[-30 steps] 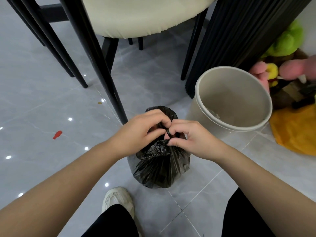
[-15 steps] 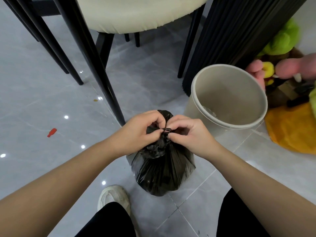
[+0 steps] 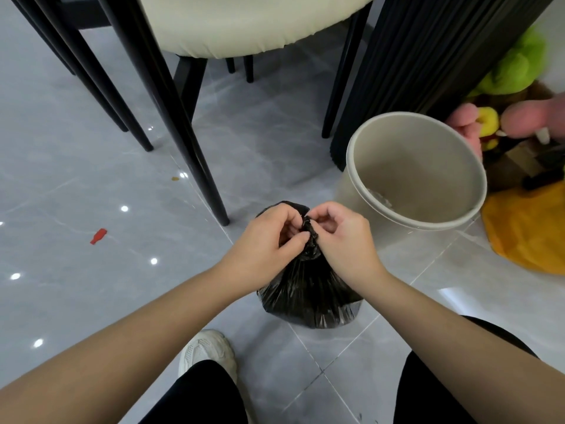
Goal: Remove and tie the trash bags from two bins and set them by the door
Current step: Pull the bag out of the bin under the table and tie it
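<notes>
A black trash bag (image 3: 308, 296) stands on the grey tiled floor between my knees, its neck gathered into a twisted bunch at the top. My left hand (image 3: 266, 240) pinches the neck from the left. My right hand (image 3: 342, 237) pinches it from the right, fingertips meeting at the knot. Just beyond and to the right stands a beige round bin (image 3: 419, 175), with no bag in it, its inside bare apart from a small scrap at the bottom.
A cream-seated chair with black legs (image 3: 171, 96) stands close ahead on the left. A black ribbed column (image 3: 428, 56) rises behind the bin. Plush toys (image 3: 516, 68) and an orange cloth (image 3: 526, 231) lie at the right. A red scrap (image 3: 98, 236) lies on the floor at left.
My fingers have worked at the bag's neck and the twisted bunch now stands up more clearly between them. The bag has stayed on the floor beside the bin.
</notes>
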The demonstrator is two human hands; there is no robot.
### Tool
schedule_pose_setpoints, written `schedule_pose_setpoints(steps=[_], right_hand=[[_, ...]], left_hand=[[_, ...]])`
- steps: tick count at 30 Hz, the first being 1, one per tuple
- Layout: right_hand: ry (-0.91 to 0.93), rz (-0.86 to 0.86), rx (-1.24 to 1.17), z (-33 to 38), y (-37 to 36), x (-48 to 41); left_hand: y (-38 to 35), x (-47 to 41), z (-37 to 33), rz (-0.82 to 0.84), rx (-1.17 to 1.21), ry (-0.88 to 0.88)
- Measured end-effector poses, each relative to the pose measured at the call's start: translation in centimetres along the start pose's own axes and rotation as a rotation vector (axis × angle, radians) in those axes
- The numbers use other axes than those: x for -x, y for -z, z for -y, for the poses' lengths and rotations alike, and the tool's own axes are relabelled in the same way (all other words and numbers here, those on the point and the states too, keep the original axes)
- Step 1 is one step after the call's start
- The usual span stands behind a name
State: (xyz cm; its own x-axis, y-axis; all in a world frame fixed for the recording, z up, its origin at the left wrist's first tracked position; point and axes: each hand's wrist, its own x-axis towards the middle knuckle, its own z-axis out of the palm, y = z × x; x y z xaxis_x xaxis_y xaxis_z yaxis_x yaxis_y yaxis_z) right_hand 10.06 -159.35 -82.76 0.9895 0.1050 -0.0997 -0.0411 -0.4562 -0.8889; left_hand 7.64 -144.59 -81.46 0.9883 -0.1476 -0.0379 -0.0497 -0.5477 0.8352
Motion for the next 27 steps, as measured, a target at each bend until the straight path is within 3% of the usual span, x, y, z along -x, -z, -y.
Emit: schedule_pose_setpoints(steps=[16,27], right_hand=[[-0.021,0.141,-0.26,1.2,-0.5,1.0],[-0.001,0.024,-0.209,1.5,-0.4,0.6]], left_hand=[[0.2,-0.5,0.9,-0.294,-0.014,0.139],[0.4,-0.2,1.0,-0.186,-0.028,-0.051]])
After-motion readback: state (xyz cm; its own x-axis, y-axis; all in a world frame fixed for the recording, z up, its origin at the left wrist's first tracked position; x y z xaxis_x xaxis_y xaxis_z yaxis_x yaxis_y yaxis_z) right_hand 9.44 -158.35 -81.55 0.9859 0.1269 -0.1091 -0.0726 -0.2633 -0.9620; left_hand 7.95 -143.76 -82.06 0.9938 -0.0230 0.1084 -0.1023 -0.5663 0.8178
